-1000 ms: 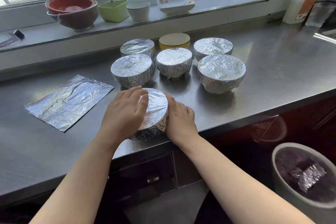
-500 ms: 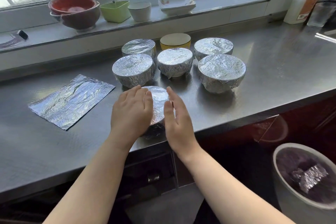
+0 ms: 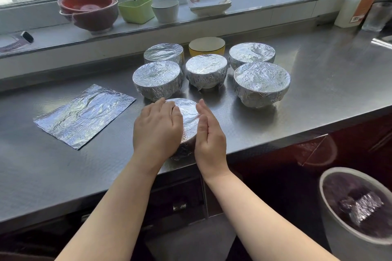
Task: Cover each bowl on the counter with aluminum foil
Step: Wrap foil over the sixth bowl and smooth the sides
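A foil-wrapped bowl point(image 3: 187, 115) stands near the steel counter's front edge, between my hands. My left hand point(image 3: 158, 131) lies flat over its left side and top, fingers curving with the foil. My right hand point(image 3: 209, 135) stands on edge at its right side, fingers straight, touching or just off the foil. Behind stand several more foil-covered bowls, such as the big one point(image 3: 262, 82) on the right. A yellow bowl point(image 3: 206, 45) at the back has no foil. A loose foil sheet point(image 3: 83, 115) lies flat to the left.
The window sill holds red stacked bowls point(image 3: 88, 10), a green container point(image 3: 136, 9), a white cup point(image 3: 165, 9) and a white dish point(image 3: 209, 3). A bin point(image 3: 358, 207) with crumpled foil stands on the floor at the lower right. A glass point(image 3: 375, 17) stands at the counter's far right.
The near bowl has slid away from the front edge toward the others, both hands going with it. My right hand has come off its cupping hold and now stands straight on edge.
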